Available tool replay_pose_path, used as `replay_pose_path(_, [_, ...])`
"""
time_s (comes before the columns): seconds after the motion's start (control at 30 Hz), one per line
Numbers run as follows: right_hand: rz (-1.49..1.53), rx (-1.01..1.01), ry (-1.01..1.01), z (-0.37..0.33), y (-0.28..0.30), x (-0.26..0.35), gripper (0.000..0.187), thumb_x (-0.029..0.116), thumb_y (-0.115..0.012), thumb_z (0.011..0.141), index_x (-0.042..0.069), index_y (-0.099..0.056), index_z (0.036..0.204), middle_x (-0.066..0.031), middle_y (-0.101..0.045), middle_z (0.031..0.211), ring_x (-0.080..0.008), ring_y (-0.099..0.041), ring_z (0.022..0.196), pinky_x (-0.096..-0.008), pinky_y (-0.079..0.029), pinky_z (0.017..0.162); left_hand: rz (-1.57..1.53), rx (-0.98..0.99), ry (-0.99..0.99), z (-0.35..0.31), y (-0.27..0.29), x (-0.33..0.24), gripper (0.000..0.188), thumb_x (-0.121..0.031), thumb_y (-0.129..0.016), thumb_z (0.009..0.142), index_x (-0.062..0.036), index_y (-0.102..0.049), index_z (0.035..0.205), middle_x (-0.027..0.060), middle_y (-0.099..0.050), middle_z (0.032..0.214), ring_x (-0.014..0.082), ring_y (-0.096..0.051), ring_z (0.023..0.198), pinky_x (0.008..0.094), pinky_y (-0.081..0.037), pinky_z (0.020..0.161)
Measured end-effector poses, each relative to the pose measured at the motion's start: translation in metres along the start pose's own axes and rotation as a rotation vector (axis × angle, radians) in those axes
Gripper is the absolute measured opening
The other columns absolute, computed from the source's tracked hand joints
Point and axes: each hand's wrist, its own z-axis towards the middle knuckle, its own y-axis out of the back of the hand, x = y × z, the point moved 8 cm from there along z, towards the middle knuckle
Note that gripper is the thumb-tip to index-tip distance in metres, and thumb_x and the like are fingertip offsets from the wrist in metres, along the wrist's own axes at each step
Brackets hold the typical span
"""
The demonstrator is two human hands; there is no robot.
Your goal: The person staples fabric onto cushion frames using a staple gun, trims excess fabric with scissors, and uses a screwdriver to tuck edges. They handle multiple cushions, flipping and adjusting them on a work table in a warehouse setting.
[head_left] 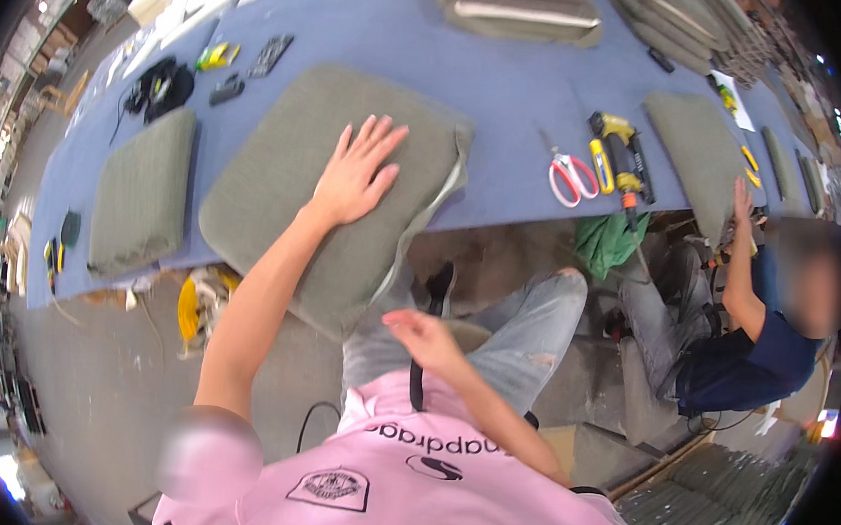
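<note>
A large grey-green fabric cushion (281, 165) lies on the blue-covered table in front of me, its near corner reaching past the table edge toward my lap. My left hand (353, 175) rests flat on top of it, fingers spread and holding nothing. Along the cushion's right side runs a loose fabric edge (435, 200) with a pale strip. Over my lap, close to the near corner, is my right hand (425, 339). Its fingers are stretched out, and I see nothing held in them.
Red-handled scissors (574, 180), a yellow cutter (601, 166) and a yellow-black power tool (623, 160) lie right of the cushion. A smaller cushion (143, 189) sits left. Stacked cushions (516, 6) stand at the back. A co-worker (755, 354) sits at right, touching another cushion (687, 149).
</note>
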Motion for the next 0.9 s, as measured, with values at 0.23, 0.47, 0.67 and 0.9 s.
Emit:
replay_pose_path(0.23, [-0.076,-0.206,0.029,-0.030,0.065,0.060,0.026,0.025,-0.068,0.109,0.000,-0.074,0.116,-0.0064,-0.080,0.096,-0.0105,-0.073,0.089,-0.0281,-0.056,0.078,-0.268,0.054,0.083,-0.037,0.004,-0.048,0.053,-0.029,-0.069,0.104,-0.0146,-0.060,0.154,0.0177,-0.046,0.171,0.0406,-0.032,0.164,0.0625,-0.017,0.135])
replay_pose_path(0.47, [-0.168,-0.280,-0.004,0.022,0.036,0.088,0.053,0.037,-0.072,0.105,-0.004,-0.062,0.072,-0.0078,-0.048,0.056,-0.0123,-0.041,0.056,-0.0390,-0.036,0.054,-0.452,0.102,0.337,-0.131,0.050,-0.047,0.018,-0.024,-0.070,0.102,-0.0077,-0.067,0.109,0.0193,-0.049,0.170,0.0382,-0.039,0.162,0.0597,-0.017,0.135])
replay_pose_path(0.67, [-0.051,-0.268,-0.062,0.027,0.030,0.103,0.051,0.033,-0.069,0.104,-0.003,-0.061,0.068,-0.0054,-0.050,0.057,-0.0111,-0.044,0.055,-0.0377,-0.036,0.054,-0.485,0.126,0.208,-0.137,0.075,-0.050,0.039,-0.042,-0.084,0.087,-0.0083,-0.066,0.094,0.0268,-0.051,0.165,0.0439,-0.040,0.160,0.0642,-0.017,0.133])
replay_pose_path(0.9, [-0.315,-0.248,-0.085,0.029,0.034,0.134,0.047,0.036,-0.066,0.101,-0.002,-0.071,0.076,-0.0109,-0.057,0.057,-0.0180,-0.053,0.053,-0.0401,-0.041,0.056,-0.189,0.196,0.287,-0.127,0.042,-0.090,0.039,-0.032,-0.086,0.078,-0.0035,-0.064,0.094,0.0416,-0.039,0.166,0.0619,-0.029,0.159,0.0741,-0.018,0.129])
